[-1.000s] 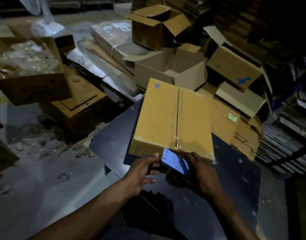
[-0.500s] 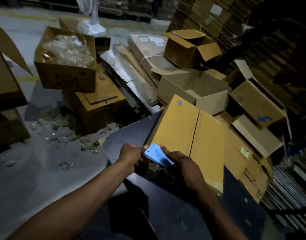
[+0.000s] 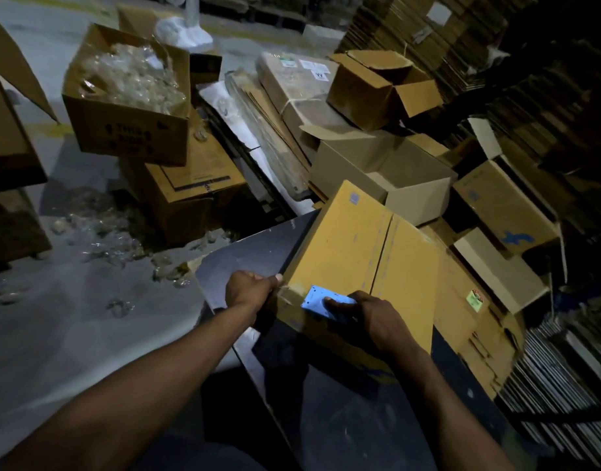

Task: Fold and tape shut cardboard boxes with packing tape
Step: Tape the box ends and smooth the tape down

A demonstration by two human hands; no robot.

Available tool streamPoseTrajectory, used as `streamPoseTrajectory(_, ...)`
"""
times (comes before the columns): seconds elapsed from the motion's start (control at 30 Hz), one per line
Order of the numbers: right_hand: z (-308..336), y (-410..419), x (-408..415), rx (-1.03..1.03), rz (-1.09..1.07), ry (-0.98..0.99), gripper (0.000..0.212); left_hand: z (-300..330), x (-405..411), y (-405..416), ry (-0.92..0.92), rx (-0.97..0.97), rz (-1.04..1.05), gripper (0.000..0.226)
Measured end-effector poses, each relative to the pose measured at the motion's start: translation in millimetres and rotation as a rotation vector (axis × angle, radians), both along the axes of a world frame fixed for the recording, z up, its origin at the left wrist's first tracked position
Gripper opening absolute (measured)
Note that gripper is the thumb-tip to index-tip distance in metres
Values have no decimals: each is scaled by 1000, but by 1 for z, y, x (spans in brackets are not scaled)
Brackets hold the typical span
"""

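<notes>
A closed yellow-brown cardboard box (image 3: 353, 253) lies on a dark table (image 3: 251, 253), its top flaps meeting in a centre seam that runs away from me. My left hand (image 3: 248, 290) grips the box's near left corner, thumb on the top edge. My right hand (image 3: 377, 317) holds a blue tape dispenser (image 3: 323, 302) against the box's near edge and front face. A strip of clear tape shows faintly on that near corner. The tape roll itself is hidden under my right hand.
Open and flattened cardboard boxes (image 3: 384, 175) are piled behind and right of the table. An open carton of clear plastic (image 3: 129, 96) sits on another carton at the left, with plastic scraps on the grey floor (image 3: 71, 317). Stacked flat cardboard (image 3: 564, 362) fills the right side.
The box has turned on the table so its left corner points at me. My left hand has shifted from the front face to that corner. The dispenser stays at the near edge.
</notes>
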State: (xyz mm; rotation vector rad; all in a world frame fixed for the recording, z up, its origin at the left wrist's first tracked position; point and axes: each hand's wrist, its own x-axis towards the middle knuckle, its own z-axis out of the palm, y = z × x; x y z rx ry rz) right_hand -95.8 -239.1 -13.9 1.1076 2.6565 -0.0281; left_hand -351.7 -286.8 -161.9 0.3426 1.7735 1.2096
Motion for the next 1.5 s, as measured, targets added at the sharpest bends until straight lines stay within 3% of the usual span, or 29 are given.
streamPoseTrajectory(0.23, 1, 5, -4, 12, 34, 18, 57, -12, 0, 3, 58, 21, 56, 61)
streamPoseTrajectory(0.37, 4, 6, -10, 47, 56, 10, 56, -18, -2, 6, 64, 34, 100, 49)
streamPoseTrajectory(0.53, -4, 11, -20, 47, 68, -96, 59, -30, -6, 10, 19, -16, 14, 58)
streamPoseTrajectory(0.73, -6, 22, -26, 46, 108, -157, 55, -28, -8, 13, -324, -149, -92, 42)
streamPoseTrajectory(0.9, 0, 27, -31, 3, 140, -155, 49, -35, -22, 15, -677, -343, -364, 37)
streamPoseTrajectory(1.07, 1, 29, -28, -10, 166, -161, 48, -56, -34, 21, -825, -431, -594, 43)
streamPoseTrajectory(1.27, 2, 25, -32, 23, 195, -159, 44, -65, -22, 13, -922, -381, -491, 44)
streamPoseTrajectory(1.33, 0, 25, -33, 44, 214, -194, 47, -67, -18, 7, -857, -383, -532, 60)
streamPoseTrajectory(1.4, -1, 26, -33, 41, 224, -207, 47, -72, -14, -2, -668, -442, -498, 71)
streamPoseTrajectory(1.47, -1, 28, -32, 34, 218, -215, 47, -93, -15, -10, -427, -411, -292, 61)
streamPoseTrajectory(1.5, 1, 29, -32, 28, 210, -208, 46, -101, -16, -14, -195, -375, -216, 54)
